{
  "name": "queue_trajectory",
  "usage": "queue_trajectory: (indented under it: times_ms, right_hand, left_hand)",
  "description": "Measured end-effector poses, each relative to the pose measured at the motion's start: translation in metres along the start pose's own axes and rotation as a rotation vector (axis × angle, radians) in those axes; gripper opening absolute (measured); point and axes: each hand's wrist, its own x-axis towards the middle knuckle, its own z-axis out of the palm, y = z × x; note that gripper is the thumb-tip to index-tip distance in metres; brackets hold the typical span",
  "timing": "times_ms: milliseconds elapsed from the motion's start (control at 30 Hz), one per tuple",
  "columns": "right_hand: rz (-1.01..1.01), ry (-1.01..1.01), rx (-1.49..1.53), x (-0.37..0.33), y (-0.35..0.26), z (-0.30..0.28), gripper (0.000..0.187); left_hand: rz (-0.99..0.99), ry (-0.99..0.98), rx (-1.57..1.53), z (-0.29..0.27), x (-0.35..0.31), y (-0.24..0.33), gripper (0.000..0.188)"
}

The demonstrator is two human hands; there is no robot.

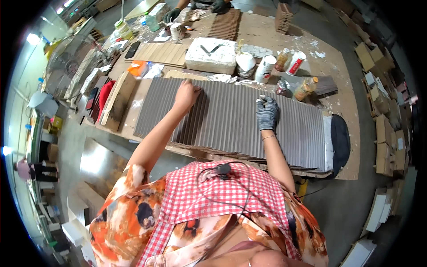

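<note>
A long row of thin grey-brown strips (231,113), stood close together on edge, lies across the bench in front of me. My bare left hand (187,94) is at the row's far edge, left of the middle. Its fingers are curled in a pinch on a strip, beside a darker gap where several strips lean apart. My right hand (267,113), in a grey knitted glove, rests on top of the row farther right. Its fingers are bent but a little apart, and I see nothing held in them. The undersides of both hands are hidden.
A wooden block (118,101) stands at the row's left end, a black pad (340,144) at its right. Behind the row are a white block (211,55), cans (265,69) and bottles (306,88). Across the bench (327,58), another person's dark-gloved hands (171,15) show.
</note>
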Motion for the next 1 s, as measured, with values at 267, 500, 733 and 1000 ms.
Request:
queue_trajectory:
  times_ms: [267,500,733,1000]
  right_hand:
    - [0.025,-0.017,0.047,0.0,0.0,0.006,0.02]
    - [0.066,-0.006,0.098,0.004,0.003,0.009,0.02]
    - [0.042,-0.033,0.029,0.004,0.006,0.015,0.02]
    - [0.069,-0.036,0.003,0.004,0.013,0.014,0.02]
  left_hand:
    - [-0.01,0.02,0.078,0.041,0.069,-0.04,0.013]
    - [-0.063,0.032,-0.106,0.018,0.067,-0.033,0.015]
    - [0.018,0.032,0.021,-0.006,-0.018,-0.007,0.021]
    - [0.023,-0.086,-0.19,-0.074,-0.127,0.028,0.016]
